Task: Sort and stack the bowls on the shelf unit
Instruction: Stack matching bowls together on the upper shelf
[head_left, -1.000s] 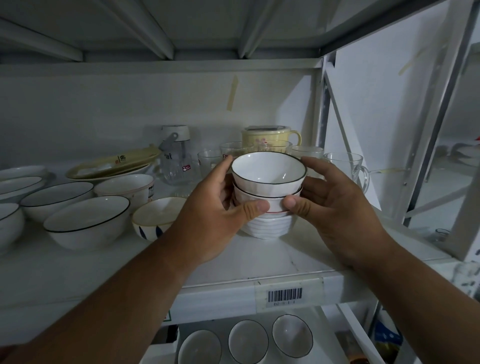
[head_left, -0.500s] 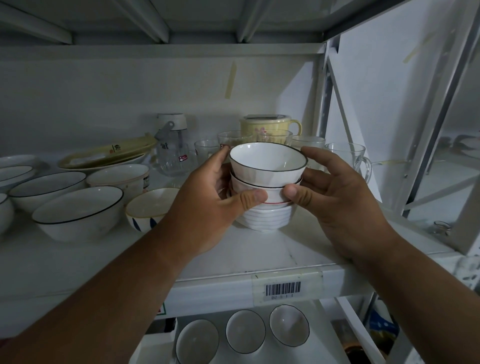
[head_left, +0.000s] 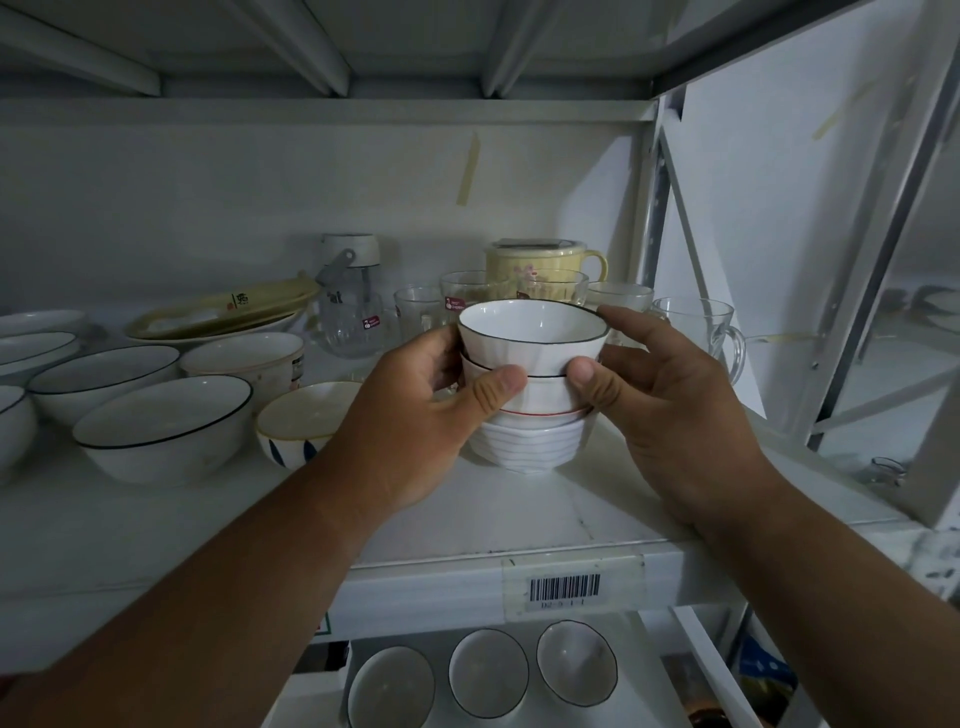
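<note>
On the middle board of the white shelf unit (head_left: 571, 525), at about twelve o'clock from where I look down, stands the stack of bowls (head_left: 530, 395) I am working on. Going by size, the shelf comes first, its front edge carrying a barcode label (head_left: 565, 587). Next are the wide dark-rimmed bowls (head_left: 161, 431) at nine o'clock of the stack, sitting singly and well apart from it. Behind them, toward ten o'clock, a yellowish plate (head_left: 223, 312) lies tilted on another dish. At twelve o'clock, behind the stack, I see a yellow lidded mug (head_left: 540, 265) with clear glasses (head_left: 467, 301) in front of it, and a glass cup with a handle (head_left: 701, 332) at two o'clock.

The stack itself has a ribbed white bowl (head_left: 524, 447) at the bottom resting on the board, a red-rimmed bowl (head_left: 540, 400) nested in it, and a dark-rimmed small bowl (head_left: 535, 338) on top, sitting slightly tilted.

My left hand (head_left: 415, 415) grasps the stack from its nine o'clock side, thumb pressed on the front wall. My right hand (head_left: 675, 400) clasps it from three o'clock, thumb on the front, fingers reaching round the top rim.

A small cream bowl with blue marks (head_left: 301, 421) sits just beside my left wrist.
</note>
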